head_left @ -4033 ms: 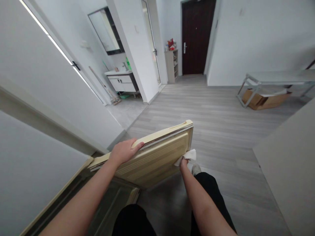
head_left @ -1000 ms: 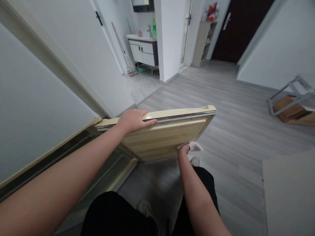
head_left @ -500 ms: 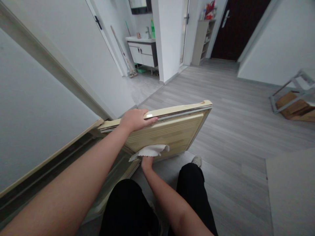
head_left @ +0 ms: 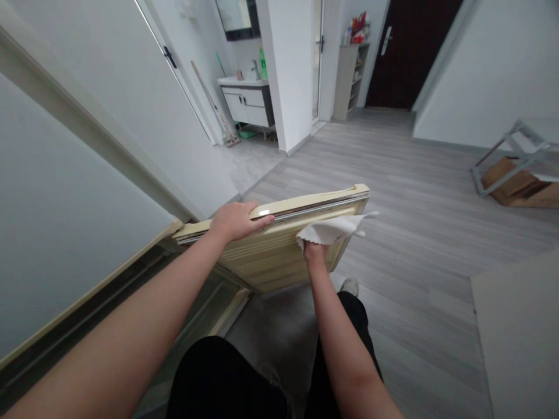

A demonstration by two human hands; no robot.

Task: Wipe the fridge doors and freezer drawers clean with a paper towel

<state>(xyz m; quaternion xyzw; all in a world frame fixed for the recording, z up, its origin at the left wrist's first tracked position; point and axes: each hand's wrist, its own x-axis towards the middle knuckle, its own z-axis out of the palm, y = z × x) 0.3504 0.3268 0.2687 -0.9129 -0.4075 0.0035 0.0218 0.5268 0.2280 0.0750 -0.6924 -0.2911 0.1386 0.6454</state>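
Note:
A cream refrigerator door stands swung open from its cabinet, its ribbed inner panel facing me. Over the door's top edge lies my left hand, gripping it with the thumb on the inner side and the other fingers partly hidden. My right hand holds a white cloth with a scalloped edge against the upper part of the inner panel, near its free end. The cloth covers most of those fingers, and one corner sticks out past the door's edge.
The refrigerator cabinet is on my left, under my left arm. My knees are bent close below the door. Farther off are a washbasin cabinet, a mop, a shelf unit, a dark door and a grey stool with cardboard beneath.
My right hand has moved the cloth rightward and up across the inner panel, from its lower middle to near the free end. My left hand keeps its place on the top edge.

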